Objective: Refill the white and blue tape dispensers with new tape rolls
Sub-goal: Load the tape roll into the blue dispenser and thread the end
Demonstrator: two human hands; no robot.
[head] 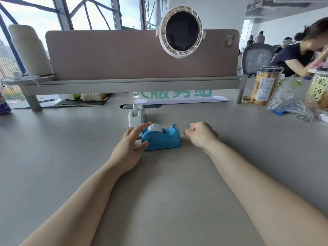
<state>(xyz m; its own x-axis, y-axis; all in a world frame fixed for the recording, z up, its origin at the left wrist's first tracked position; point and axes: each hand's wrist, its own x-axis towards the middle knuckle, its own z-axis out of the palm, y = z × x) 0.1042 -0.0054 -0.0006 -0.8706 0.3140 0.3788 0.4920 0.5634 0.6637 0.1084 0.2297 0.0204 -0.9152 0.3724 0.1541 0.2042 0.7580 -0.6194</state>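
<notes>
The blue tape dispenser (163, 139) sits on the grey desk with a clear tape roll (155, 127) seated in its cradle. My left hand (130, 145) lies against the dispenser's left end, fingers spread, thumb at its lower corner and fingertips beside the roll. My right hand (201, 134) hovers just right of the dispenser's cutter end, fingers curled into a loose fist, apart from it; whether a tape end is pinched there I cannot see. Behind them stands the white tape dispenser (136, 116), end-on, with a roll in it.
A desk divider (142, 54) with a clip-on white fan (181, 31) rises at the back. Snack jars (267, 85) and a plastic bag (291, 100) crowd the right. A seated person (301, 55) is at the far right. Papers lie under the shelf at left.
</notes>
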